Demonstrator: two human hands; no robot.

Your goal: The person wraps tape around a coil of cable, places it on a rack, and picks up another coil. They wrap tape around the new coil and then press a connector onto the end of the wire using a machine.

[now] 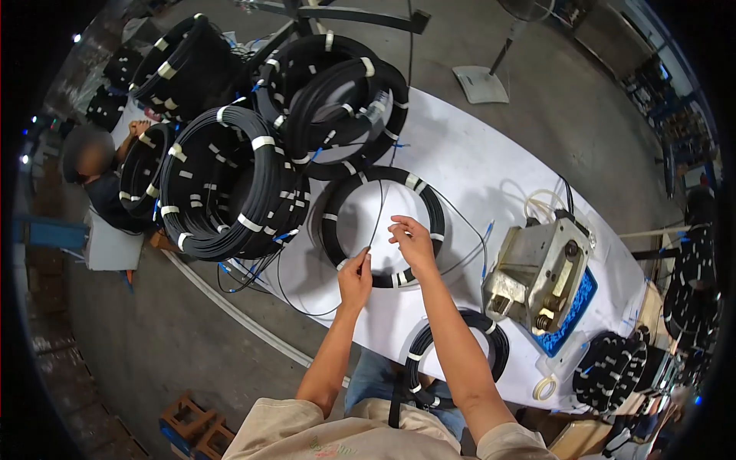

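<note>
My left hand [355, 280] pinches a thin black cable [377, 218] that runs up and away from its fingertips. Just to the right, my right hand [412, 241] hovers with fingers loosely curved and apart, nothing visible between them. Both hands are over a black cable coil [331, 230], which lies flat on the white table and is bound with white tape bands. From this coil a cable with a blue tip [489, 228] trails out to the right. A smaller taped coil [499, 356] lies at the table's near edge, partly covered by my right forearm.
Large stacked cable coils [257, 180] stand at the left, with more coils [349, 107] behind. A metal machine [540, 268] sits at the right by a blue tray [586, 295]. Tape [544, 388] lies near the front edge. Another person [111, 192] is at the far left.
</note>
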